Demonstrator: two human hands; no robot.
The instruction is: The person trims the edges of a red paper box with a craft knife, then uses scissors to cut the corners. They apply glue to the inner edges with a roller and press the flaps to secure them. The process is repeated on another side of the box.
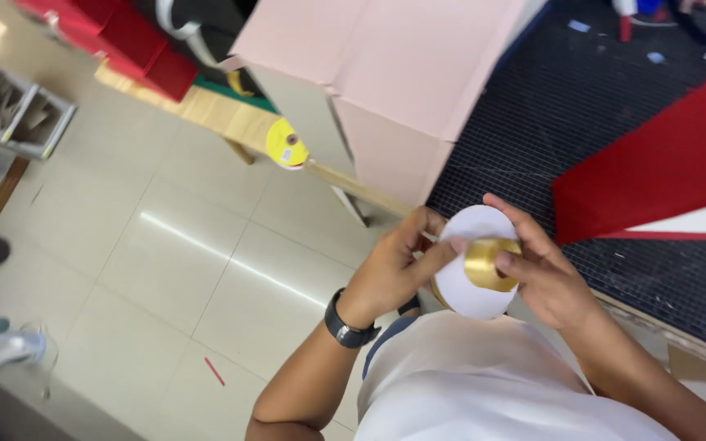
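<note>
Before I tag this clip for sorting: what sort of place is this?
Probably a gift-packaging or craft workshop: a ribbon spool in both hands, pink flat-folded boxes and a red box on a dark worktable, and a yellow spool.

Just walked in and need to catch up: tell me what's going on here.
A person in a white shirt holds a round spool of shiny gold ribbon with white card sides in both hands, in front of the chest. The left hand, with a black wristband, pinches at the spool's edge; the right hand grips its gold centre. Just beyond lie a dark mesh-covered table, a pale pink folded card box and a red card box. A yellow ribbon spool sits at the table's edge.
</note>
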